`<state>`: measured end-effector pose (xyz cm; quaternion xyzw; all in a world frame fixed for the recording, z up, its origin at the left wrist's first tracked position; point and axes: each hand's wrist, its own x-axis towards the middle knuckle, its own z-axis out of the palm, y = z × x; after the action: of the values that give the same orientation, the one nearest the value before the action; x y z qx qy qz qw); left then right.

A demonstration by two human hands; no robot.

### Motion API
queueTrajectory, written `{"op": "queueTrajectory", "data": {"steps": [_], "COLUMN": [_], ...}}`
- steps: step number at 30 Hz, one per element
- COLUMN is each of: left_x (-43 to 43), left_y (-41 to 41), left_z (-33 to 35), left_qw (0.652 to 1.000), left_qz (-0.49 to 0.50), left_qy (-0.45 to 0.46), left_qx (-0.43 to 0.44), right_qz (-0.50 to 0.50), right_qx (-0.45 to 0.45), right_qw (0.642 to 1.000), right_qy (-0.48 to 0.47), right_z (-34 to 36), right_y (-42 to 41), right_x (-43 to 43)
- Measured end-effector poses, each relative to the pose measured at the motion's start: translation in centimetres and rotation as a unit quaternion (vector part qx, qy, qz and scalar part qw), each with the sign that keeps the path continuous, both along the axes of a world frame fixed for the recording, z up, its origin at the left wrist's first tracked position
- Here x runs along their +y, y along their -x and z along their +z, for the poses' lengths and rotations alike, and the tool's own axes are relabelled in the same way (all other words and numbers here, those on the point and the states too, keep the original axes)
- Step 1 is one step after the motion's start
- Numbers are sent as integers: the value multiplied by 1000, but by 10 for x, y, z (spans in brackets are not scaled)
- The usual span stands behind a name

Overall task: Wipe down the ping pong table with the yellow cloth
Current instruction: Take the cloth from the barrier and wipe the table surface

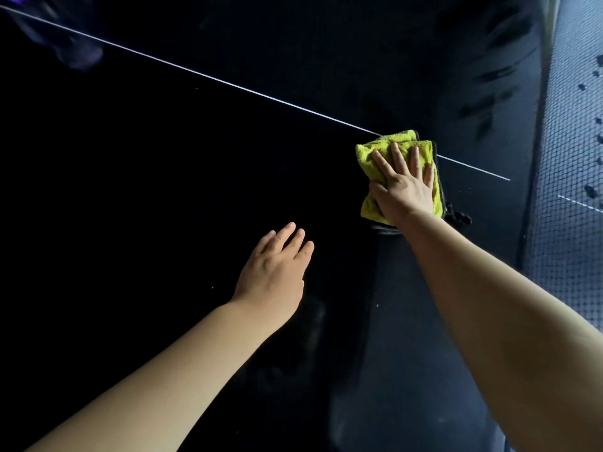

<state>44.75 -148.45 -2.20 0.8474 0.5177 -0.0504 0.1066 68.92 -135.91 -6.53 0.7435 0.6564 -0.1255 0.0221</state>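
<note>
1. The yellow cloth [370, 153] lies folded on the dark counter [146, 164], right on the white line [228, 83] and near the net [567, 197]. A folded pad likely gives a thicker, firmer wiping face than a loose sheet would.
2. The right hand [404, 192] rests flat on top of the cloth. Its fingers [396, 156] are straight and spread, pressing down and not curled round anything. A spread palm probably pushes the whole pad evenly against the surface.
3. The right arm is stretched far out, which suggests the wipe is working the strip beside the net.
4. The left hand [274, 272] lies on the bare counter, nearer the body and well apart from the cloth. Its fingers are released, straight and holding nothing. It looks like a brace for the long reach.
5. A dark layer shows under the cloth's near edge; I cannot tell what it is.
</note>
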Motion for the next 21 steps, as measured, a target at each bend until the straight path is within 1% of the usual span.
{"op": "queueTrajectory", "data": {"steps": [5,13,16,21], "left_x": [-25,-76,-103,-157], "left_y": [-9,3,14,38], "left_z": [1,8,7,5], "left_qw": [999,996,994,990], "left_qz": [-34,-77,-98,-132], "left_qy": [15,19,21,33], "left_qx": [22,37,50,40], "right_qz": [44,106,118,116], "right_qx": [-14,-40,-33,-17], "right_qw": [999,994,992,993], "right_qy": [6,6,1,-4], "right_z": [-1,-3,-5,-3], "right_y": [9,41,56,88], "right_x": [-59,-178,-230,-318]}}
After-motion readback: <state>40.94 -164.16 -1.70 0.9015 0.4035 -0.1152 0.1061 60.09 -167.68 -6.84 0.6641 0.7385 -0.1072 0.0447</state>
